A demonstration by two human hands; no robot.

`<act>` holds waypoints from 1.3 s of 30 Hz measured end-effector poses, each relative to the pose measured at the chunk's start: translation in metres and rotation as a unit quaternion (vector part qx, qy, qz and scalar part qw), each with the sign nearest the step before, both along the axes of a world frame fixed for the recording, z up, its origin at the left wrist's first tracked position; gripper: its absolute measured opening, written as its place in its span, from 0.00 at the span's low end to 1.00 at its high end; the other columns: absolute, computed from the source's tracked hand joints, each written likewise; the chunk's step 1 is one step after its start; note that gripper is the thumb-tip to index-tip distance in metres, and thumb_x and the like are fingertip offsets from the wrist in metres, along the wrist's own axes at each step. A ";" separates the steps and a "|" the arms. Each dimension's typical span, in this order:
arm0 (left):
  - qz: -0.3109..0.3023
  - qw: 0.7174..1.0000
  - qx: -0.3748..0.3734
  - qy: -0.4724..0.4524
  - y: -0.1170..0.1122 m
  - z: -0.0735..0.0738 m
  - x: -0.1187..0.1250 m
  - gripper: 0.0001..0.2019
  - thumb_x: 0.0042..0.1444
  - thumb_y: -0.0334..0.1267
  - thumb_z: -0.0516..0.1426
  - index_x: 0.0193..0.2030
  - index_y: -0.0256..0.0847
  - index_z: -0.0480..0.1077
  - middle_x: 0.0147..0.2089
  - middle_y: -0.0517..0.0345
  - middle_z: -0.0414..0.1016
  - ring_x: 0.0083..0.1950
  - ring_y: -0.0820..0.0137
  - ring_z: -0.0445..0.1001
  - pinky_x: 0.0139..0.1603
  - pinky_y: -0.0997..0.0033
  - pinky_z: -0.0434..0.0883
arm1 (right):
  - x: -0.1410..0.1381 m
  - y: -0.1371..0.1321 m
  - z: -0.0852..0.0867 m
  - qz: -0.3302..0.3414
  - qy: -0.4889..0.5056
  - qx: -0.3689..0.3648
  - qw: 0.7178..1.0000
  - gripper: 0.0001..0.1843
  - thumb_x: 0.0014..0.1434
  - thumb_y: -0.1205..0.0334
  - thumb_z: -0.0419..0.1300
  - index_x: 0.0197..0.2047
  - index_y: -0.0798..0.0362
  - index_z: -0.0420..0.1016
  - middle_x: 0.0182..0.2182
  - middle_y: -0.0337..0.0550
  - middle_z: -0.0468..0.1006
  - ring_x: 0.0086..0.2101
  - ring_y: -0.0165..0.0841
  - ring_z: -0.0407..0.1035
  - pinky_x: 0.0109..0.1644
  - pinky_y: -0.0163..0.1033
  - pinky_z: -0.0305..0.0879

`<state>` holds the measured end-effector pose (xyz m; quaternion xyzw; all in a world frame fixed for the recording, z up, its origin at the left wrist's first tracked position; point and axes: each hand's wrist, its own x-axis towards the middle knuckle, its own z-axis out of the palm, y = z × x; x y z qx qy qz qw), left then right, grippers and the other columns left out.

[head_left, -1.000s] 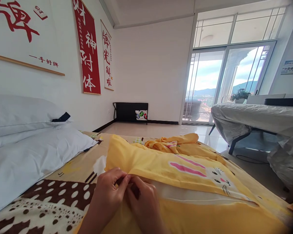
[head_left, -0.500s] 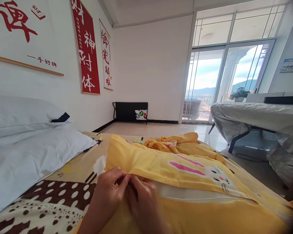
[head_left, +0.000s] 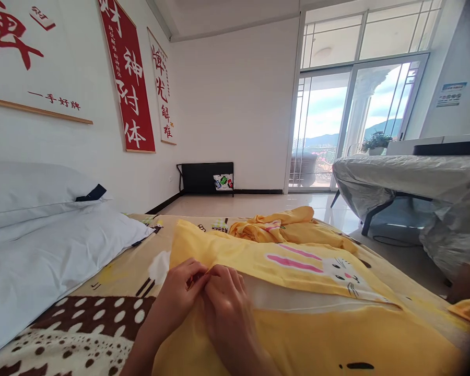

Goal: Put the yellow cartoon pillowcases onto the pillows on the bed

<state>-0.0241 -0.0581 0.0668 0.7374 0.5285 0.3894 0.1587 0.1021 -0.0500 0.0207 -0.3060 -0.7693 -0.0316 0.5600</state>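
Note:
A yellow pillowcase with a printed white rabbit face and pink ears lies in front of me. Through its long side opening shows a strip of white pillow. At the left end of that opening, my left hand pinches the cloth edge between thumb and fingers. My right hand is right beside it, touching it, with its fingers bent down and closed on the same edge. Whatever lies between the fingertips is hidden.
White pillows are stacked at the left. Crumpled yellow cloth lies behind the pillowcase on the patterned bedspread. A plastic-covered table stands right, near the glass doors. A black folded frame leans by the far wall.
My right hand has turned over slightly, its knuckles now higher and its fingers more curled at the seam. The left hand keeps its pinch. The view has shifted a little.

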 end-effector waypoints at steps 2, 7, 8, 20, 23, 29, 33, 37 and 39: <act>-0.014 0.999 -0.019 0.023 0.003 -0.001 -0.001 0.13 0.61 0.40 0.48 0.28 0.39 0.67 0.32 0.59 0.69 0.34 0.71 0.67 0.36 0.72 0.63 | -0.001 0.002 -0.003 -0.023 -0.012 0.009 1.000 0.08 0.57 0.73 0.52 0.32 0.55 0.69 0.35 0.45 0.70 0.37 0.35 0.61 0.42 0.42 0.57; -0.052 0.995 -0.048 0.076 0.001 -0.001 -0.007 0.12 0.62 0.37 0.46 0.32 0.40 0.67 0.36 0.57 0.69 0.39 0.69 0.67 0.41 0.71 0.64 | -0.001 0.010 -0.010 -0.022 -0.037 -0.002 0.999 0.07 0.54 0.74 0.57 0.29 0.53 0.69 0.32 0.41 0.71 0.35 0.33 0.62 0.44 0.40 0.56; -0.061 0.993 -0.051 0.083 0.000 0.000 -0.009 0.12 0.62 0.37 0.45 0.34 0.40 0.67 0.37 0.57 0.68 0.39 0.69 0.67 0.42 0.71 0.64 | -0.001 0.012 -0.011 -0.020 -0.034 -0.008 0.999 0.07 0.54 0.74 0.58 0.30 0.52 0.70 0.32 0.39 0.71 0.34 0.32 0.62 0.43 0.39 0.56; 0.024 0.987 -0.039 0.154 0.003 -0.003 -0.009 0.10 0.59 0.35 0.44 0.29 0.40 0.61 0.33 0.56 0.67 0.35 0.67 0.66 0.37 0.68 0.61 | -0.001 0.019 -0.014 -0.060 -0.019 0.014 0.998 0.07 0.52 0.73 0.63 0.30 0.51 0.71 0.34 0.35 0.76 0.43 0.31 0.64 0.48 0.41 0.46; 0.018 0.989 -0.034 0.145 0.001 -0.001 -0.009 0.09 0.59 0.36 0.45 0.30 0.41 0.61 0.33 0.56 0.67 0.35 0.68 0.66 0.36 0.69 0.61 | -0.002 0.021 -0.016 -0.078 -0.001 0.002 0.997 0.08 0.51 0.73 0.62 0.26 0.51 0.70 0.32 0.35 0.76 0.42 0.32 0.64 0.47 0.43 0.45; -0.027 0.990 -0.052 0.128 0.000 -0.001 -0.014 0.05 0.58 0.37 0.49 0.33 0.41 0.62 0.35 0.58 0.68 0.36 0.69 0.66 0.38 0.70 0.63 | 0.003 0.021 -0.011 -0.082 0.000 -0.042 0.996 0.10 0.54 0.72 0.59 0.23 0.52 0.68 0.25 0.36 0.74 0.35 0.32 0.61 0.42 0.42 0.45; -0.036 0.991 -0.046 0.123 0.009 -0.007 -0.015 0.05 0.57 0.35 0.49 0.30 0.40 0.61 0.33 0.60 0.66 0.34 0.70 0.64 0.36 0.71 0.62 | 0.005 0.021 -0.010 -0.073 -0.010 -0.093 0.993 0.11 0.55 0.72 0.57 0.22 0.52 0.67 0.24 0.35 0.74 0.33 0.31 0.61 0.43 0.41 0.45; -0.102 0.990 -0.047 0.088 0.014 -0.006 -0.028 0.06 0.59 0.37 0.49 0.35 0.40 0.65 0.36 0.58 0.66 0.36 0.70 0.65 0.39 0.72 0.64 | 0.004 0.023 -0.012 -0.067 -0.002 -0.115 0.991 0.11 0.55 0.73 0.56 0.23 0.52 0.68 0.25 0.34 0.75 0.34 0.31 0.62 0.44 0.41 0.46; -0.132 0.987 -0.043 0.080 0.016 -0.005 -0.034 0.07 0.59 0.36 0.49 0.40 0.41 0.67 0.40 0.56 0.67 0.40 0.69 0.66 0.44 0.71 0.65 | 0.003 0.024 -0.013 -0.061 0.005 -0.117 0.991 0.11 0.55 0.73 0.56 0.24 0.51 0.68 0.27 0.34 0.76 0.35 0.31 0.62 0.44 0.40 0.46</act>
